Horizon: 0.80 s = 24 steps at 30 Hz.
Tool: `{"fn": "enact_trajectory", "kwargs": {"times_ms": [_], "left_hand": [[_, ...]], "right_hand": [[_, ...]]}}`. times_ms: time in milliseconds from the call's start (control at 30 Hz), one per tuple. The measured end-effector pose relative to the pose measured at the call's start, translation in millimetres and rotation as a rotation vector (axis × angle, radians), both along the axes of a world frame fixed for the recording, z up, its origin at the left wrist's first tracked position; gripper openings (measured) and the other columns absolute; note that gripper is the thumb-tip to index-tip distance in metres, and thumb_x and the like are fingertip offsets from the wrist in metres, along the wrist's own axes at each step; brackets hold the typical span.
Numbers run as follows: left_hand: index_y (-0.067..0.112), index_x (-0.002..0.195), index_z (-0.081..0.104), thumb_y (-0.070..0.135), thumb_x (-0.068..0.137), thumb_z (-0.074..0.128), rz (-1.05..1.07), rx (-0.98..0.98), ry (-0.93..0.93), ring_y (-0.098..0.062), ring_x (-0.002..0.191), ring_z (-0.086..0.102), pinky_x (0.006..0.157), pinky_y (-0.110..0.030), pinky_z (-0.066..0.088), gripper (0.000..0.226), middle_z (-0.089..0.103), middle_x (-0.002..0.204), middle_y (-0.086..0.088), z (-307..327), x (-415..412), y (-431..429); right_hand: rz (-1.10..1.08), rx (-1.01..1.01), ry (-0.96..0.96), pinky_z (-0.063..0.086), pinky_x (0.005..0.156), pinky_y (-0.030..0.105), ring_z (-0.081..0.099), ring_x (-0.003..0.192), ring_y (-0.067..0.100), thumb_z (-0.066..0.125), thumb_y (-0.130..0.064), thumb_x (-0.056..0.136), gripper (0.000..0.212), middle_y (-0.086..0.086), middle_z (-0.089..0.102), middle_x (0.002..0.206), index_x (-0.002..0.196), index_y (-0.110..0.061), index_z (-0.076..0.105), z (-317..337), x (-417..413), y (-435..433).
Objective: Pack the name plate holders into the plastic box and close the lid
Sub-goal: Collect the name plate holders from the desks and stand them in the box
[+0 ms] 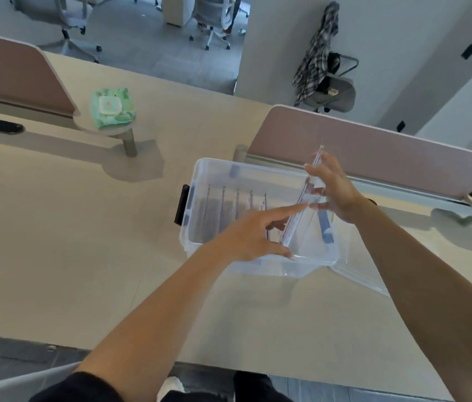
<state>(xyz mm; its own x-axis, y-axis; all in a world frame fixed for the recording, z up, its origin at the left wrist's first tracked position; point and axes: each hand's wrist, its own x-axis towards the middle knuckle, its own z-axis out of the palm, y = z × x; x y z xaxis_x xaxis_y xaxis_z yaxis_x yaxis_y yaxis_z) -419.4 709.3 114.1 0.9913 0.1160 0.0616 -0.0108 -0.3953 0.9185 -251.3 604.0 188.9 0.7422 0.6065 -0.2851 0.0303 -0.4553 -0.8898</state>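
A clear plastic box (197, 181) with black latches stands on the desk. Several name plate holders (223, 210) stand on edge in its left half. One clear name plate holder (301, 198) is tilted, its lower end inside the box's right part and its upper end rising past the far rim. My right hand (333, 190) grips it near the top. My left hand (252, 236) touches its lower part with thumb and stretched fingers. The box's clear lid (359, 274) lies on the desk, partly under the box's right side.
A green wet-wipes pack (112, 108) lies on a small round stand at the back left. Pink desk dividers (388, 158) rise behind the box and at far left. Office chairs stand on the floor beyond. The beige desk edge (229, 365) runs near me.
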Motion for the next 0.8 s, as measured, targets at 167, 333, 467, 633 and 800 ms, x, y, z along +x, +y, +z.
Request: {"fn": "enact_trajectory", "kwargs": {"times_ms": [167,333,467,633,800], "left_hand": [[0.059,0.145,0.021,0.024,0.078,0.083,0.017,-0.007,0.109,-0.003,0.113,0.058,0.100,-0.024,0.049,0.098,0.051,0.137,0.018,-5.7,42.8,-22.2],[0.042,0.154,0.017,0.056,0.071,0.081,0.055,-0.121,0.405,-0.009,0.121,0.057,0.104,-0.033,0.047,0.106,0.049,0.147,0.007,-10.3,89.0,-30.9],[0.036,0.148,0.039,0.051,0.085,0.070,0.180,-0.174,0.385,-0.010,0.129,0.053,0.109,-0.038,0.044,0.072,0.054,0.143,0.013,-3.9,108.9,-34.5],[0.020,0.125,0.063,0.021,0.099,0.054,0.343,0.118,0.370,-0.013,0.077,0.063,0.067,-0.017,0.048,0.027,0.070,0.096,-0.002,3.0,114.4,-28.4],[0.011,0.114,0.059,0.019,0.103,0.041,0.380,0.333,0.321,-0.007,0.059,0.048,0.053,-0.013,0.036,0.022,0.048,0.071,0.013,-12.9,120.2,-27.2]], "right_hand": [[-0.009,0.116,0.001,0.045,0.097,0.062,0.053,0.110,0.030,0.057,-0.046,0.079,0.070,-0.005,0.046,0.120,0.143,-0.031,0.032,-16.1,50.6,-24.1],[0.049,0.195,0.005,0.044,0.099,0.066,0.046,0.125,0.039,0.057,-0.046,0.084,0.068,0.007,0.034,0.147,0.147,-0.038,0.032,-31.6,97.0,-35.1],[0.070,0.223,0.000,0.045,0.100,0.065,0.045,0.129,0.034,0.060,-0.045,0.089,0.067,0.004,0.030,0.152,0.150,-0.036,0.031,-39.0,115.5,-22.2],[0.144,0.217,-0.104,0.041,0.109,0.057,0.038,0.135,0.028,0.067,-0.035,0.092,0.068,0.000,0.023,0.158,0.150,-0.040,0.031,-45.9,120.6,4.9],[0.188,-0.084,-0.157,0.010,0.120,0.058,-0.007,0.152,0.037,0.054,-0.051,0.095,0.088,0.009,-0.018,0.165,0.158,-0.035,-0.006,-54.9,119.7,22.9]]}}
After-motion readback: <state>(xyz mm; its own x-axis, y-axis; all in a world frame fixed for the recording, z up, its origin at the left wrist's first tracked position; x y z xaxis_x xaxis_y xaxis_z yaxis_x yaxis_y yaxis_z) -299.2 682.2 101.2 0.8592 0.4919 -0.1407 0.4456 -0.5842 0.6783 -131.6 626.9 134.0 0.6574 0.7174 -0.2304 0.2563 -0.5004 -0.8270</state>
